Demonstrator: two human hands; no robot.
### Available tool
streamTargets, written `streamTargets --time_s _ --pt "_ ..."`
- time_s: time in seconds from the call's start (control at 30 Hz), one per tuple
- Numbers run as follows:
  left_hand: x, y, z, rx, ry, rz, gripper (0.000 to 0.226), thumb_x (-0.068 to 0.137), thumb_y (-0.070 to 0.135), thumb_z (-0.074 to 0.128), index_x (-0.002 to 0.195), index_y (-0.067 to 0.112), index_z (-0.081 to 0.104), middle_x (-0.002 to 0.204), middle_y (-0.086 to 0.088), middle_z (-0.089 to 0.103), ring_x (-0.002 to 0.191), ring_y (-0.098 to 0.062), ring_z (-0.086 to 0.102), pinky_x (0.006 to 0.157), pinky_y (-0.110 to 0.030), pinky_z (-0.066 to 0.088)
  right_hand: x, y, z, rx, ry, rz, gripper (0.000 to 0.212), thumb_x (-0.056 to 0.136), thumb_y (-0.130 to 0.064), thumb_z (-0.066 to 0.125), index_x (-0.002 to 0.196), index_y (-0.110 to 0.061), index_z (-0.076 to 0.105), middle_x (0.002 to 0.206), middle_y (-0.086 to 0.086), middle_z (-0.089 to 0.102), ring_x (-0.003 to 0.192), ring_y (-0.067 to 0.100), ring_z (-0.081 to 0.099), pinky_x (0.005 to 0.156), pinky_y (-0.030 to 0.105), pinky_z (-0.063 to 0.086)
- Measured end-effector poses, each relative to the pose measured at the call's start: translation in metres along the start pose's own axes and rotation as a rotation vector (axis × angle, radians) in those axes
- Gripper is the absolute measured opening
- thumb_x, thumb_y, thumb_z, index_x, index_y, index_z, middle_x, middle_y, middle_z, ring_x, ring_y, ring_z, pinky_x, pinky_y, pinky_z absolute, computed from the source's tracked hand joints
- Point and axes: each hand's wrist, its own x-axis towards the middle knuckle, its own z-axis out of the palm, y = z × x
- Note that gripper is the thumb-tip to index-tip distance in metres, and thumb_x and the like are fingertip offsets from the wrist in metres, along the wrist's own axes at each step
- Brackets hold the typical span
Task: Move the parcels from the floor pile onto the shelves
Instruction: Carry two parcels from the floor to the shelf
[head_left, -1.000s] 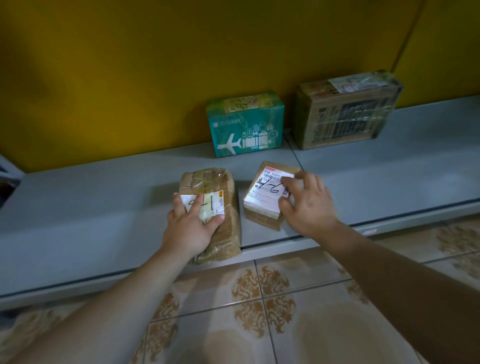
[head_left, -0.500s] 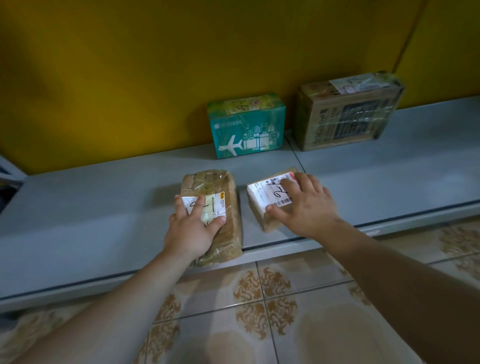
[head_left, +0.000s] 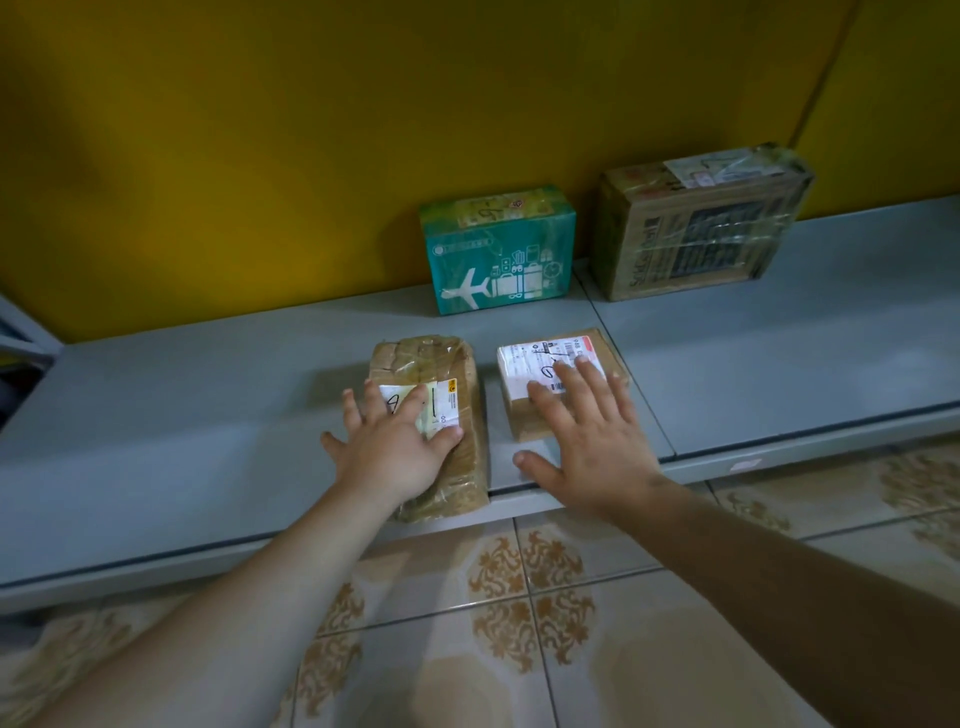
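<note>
My left hand's (head_left: 389, 452) fingers lie spread flat on the tape-wrapped brown parcel (head_left: 431, 358). My right hand's (head_left: 592, 447) fingers are splayed straight over the small labelled cardboard box (head_left: 522, 371) beside it, with the thumb off its near edge. Both parcels sit on the grey shelf (head_left: 182, 415), the brown one's near end at the front lip, so I judge the set-down nearly finished: next I nudge them toward the teal airplane-print box (head_left: 498, 254) beyond my fingertips, then lift away.

So the tape-wrapped brown paper parcel (head_left: 434, 358) sits under the left hand (head_left: 395, 452), and the small brown cardboard box (head_left: 527, 361) is under the right hand (head_left: 592, 441), both on the grey metal shelf (head_left: 182, 415). Past the fingertips, at the back: the teal plane-print cardboard box (head_left: 498, 260), with the bigger film-wrapped cardboard box (head_left: 696, 234) to its right.
</note>
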Motion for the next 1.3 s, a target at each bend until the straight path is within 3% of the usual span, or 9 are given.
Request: streamTargets --time_s 0.07,0.17,0.3,0.4,0.53,0.63,0.73,1.03,1.3 --pt "-0.004 0.014 0.002 -0.026 -0.054 -0.017 0.09 0.078 0.084 0.036 0.152 0.041 0.009 0.162 -0.006 -0.014 0.146 -0.033 -0.018 0.112 -0.064 0.002 -0.01 -0.005 0.009 0.021 -0.012 -0.057 0.084 0.085 -0.073 0.016 0.156 -0.028 0.018 0.164 0.009 0.008 0.152 0.029 -0.001 0.117 0.043 -0.013" --pt "-0.005 0.018 0.006 -0.018 -0.087 -0.032 0.105 0.07 0.086 0.044 0.153 0.039 0.001 0.161 -0.008 -0.019 0.145 -0.035 -0.023 0.112 -0.064 0.002 -0.018 -0.012 0.021 -0.022 0.024 -0.073 0.075 0.084 -0.069 0.031 0.141 -0.024 0.047 0.144 0.011 0.048 0.135 0.032 0.043 0.113 0.046 0.029" --pt "0.009 -0.012 -0.011 0.016 -0.11 0.064 0.095 0.075 0.068 0.058 0.152 0.042 0.009 0.162 0.0 -0.013 0.147 -0.032 -0.013 0.115 -0.057 0.01 -0.017 -0.019 0.029 0.054 -0.146 -0.115 0.089 0.077 -0.074 0.013 0.151 -0.027 0.025 0.154 0.003 0.03 0.143 0.024 0.024 0.116 0.04 0.021" --pt "0.021 -0.051 -0.029 0.089 -0.124 0.078 0.086 0.08 0.057 0.061 0.15 0.048 0.011 0.162 0.009 -0.01 0.148 -0.032 -0.008 0.114 -0.058 0.011 -0.009 -0.033 0.036 0.077 -0.204 -0.157 0.081 0.087 -0.072 0.023 0.154 -0.026 0.017 0.161 0.004 0.018 0.149 0.023 0.011 0.12 0.04 0.012" --pt "0.032 -0.087 -0.024 0.138 -0.107 0.03 0.093 0.077 0.071 0.058 0.149 0.052 0.002 0.161 0.009 -0.015 0.148 -0.033 -0.009 0.114 -0.059 0.006 0.008 -0.064 0.051 0.058 -0.269 -0.202 0.08 0.092 -0.071 0.02 0.157 -0.028 0.003 0.166 0.006 -0.005 0.152 0.024 -0.009 0.12 0.038 -0.005" --pt "0.045 -0.097 -0.023 0.139 -0.06 0.06 0.091 0.078 0.07 0.059 0.148 0.053 0.004 0.162 0.009 -0.012 0.148 -0.033 -0.007 0.116 -0.058 0.009 0.023 -0.082 0.058 0.044 -0.248 -0.194 0.094 0.076 -0.078 -0.004 0.157 -0.03 -0.002 0.165 0.007 -0.011 0.151 0.027 -0.015 0.119 0.041 -0.012" --pt "0.072 -0.123 -0.031 0.167 -0.042 0.084 0.087 0.083 0.062 0.059 0.149 0.052 0.003 0.163 0.004 -0.007 0.148 -0.036 -0.005 0.118 -0.054 0.011 0.04 -0.092 0.059 0.044 -0.274 -0.148 0.082 0.09 -0.076 0.012 0.157 -0.032 -0.005 0.164 0.006 -0.015 0.15 0.03 -0.018 0.121 0.048 -0.01" --pt "0.122 -0.151 -0.035 0.112 0.063 0.073 0.094 0.078 0.064 0.064 0.149 0.051 0.004 0.163 0.009 -0.006 0.148 -0.03 -0.01 0.116 -0.059 0.015 0.063 -0.104 0.062 0.028 -0.253 -0.074 0.09 0.082 -0.086 0.021 0.153 -0.041 -0.012 0.163 0.001 -0.022 0.147 0.034 -0.024 0.117 0.053 -0.015" --pt "0.181 -0.14 -0.037 0.117 0.221 0.102 0.081 0.086 0.045 0.067 0.151 0.039 0.019 0.16 -0.003 0.019 0.144 -0.04 0.015 0.112 -0.061 0.022 0.064 -0.102 0.06 0.102 -0.265 -0.065 0.093 0.079 -0.088 0.022 0.153 -0.042 -0.011 0.162 -0.003 -0.023 0.146 0.029 -0.029 0.117 0.049 -0.019"
